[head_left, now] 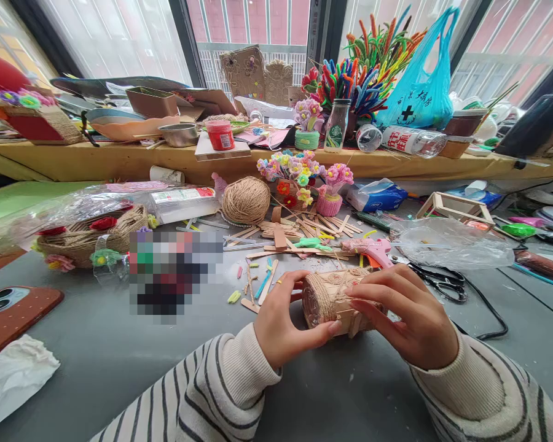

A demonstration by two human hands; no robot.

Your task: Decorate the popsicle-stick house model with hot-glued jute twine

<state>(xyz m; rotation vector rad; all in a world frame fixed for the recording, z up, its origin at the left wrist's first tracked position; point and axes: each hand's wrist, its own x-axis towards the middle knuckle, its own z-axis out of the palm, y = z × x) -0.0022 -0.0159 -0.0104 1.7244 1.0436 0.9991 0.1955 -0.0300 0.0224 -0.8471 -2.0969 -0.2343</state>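
Both of my hands hold a small wooden-stick box point(328, 302) wrapped in jute twine, just above the grey table point(120, 362). My left hand point(283, 322) grips its left end, thumb on the side and fingers curled over the top. On the right end, my right hand point(405, 313) has its fingers closed and pressed on the twine. A ball of jute twine point(246, 201) lies farther back. A pink hot glue gun point(373, 250) rests just behind the box, beside scattered wooden sticks point(304, 230).
Black scissors point(437, 279) and a black cable lie to the right. A twine basket with flowers point(87, 236) under plastic sits at left, a brown-cased phone point(9, 316) and a tissue at far left. Small flower pots point(299, 181) and a cluttered yellow shelf point(120, 161) stand behind.
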